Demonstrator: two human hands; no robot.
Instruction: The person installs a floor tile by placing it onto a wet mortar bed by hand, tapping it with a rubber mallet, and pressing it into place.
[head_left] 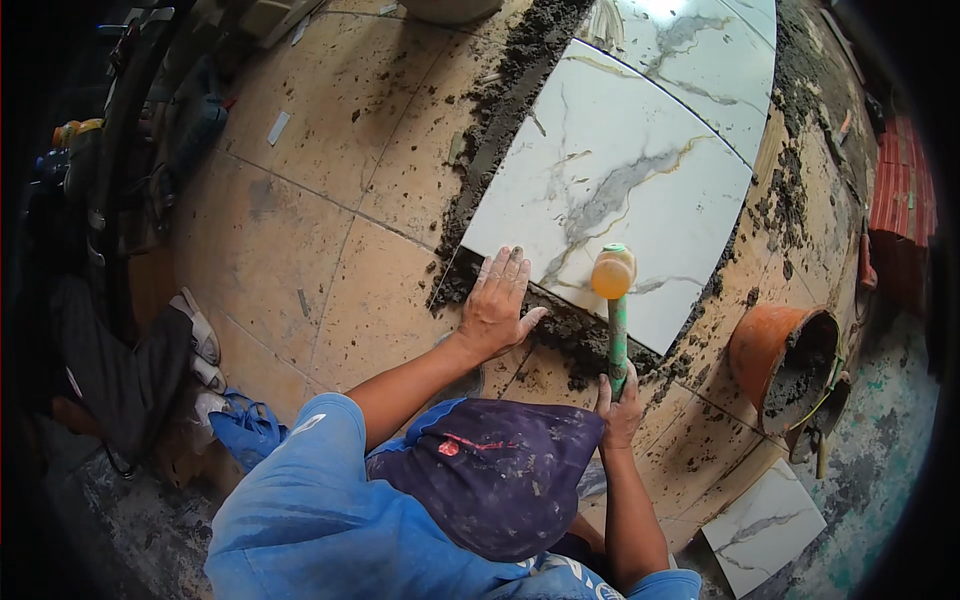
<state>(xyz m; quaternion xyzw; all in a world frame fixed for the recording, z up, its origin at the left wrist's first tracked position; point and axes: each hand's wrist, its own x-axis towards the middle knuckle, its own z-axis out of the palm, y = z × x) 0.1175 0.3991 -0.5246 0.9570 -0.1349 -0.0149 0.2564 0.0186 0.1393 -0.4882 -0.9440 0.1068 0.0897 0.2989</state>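
Observation:
A rubber mallet with a yellowish head and a green handle is in my right hand, the fingers wrapped round the handle's lower end. The mallet's head is over the near part of a white marble-patterned tile; whether it touches the tile I cannot tell. At the tile's near left corner lies my left hand, palm down with fingers stretched out, the fingertips at the tile's edge. Dark wet mortar shows under and along that edge. A second marble-patterned tile adjoins the first on the far side.
An orange bucket with grey mortar lies tipped at the right. A cut tile piece rests at the lower right. Mortar crumbs dot the beige floor tiles. A blue bag and shoes are at the left.

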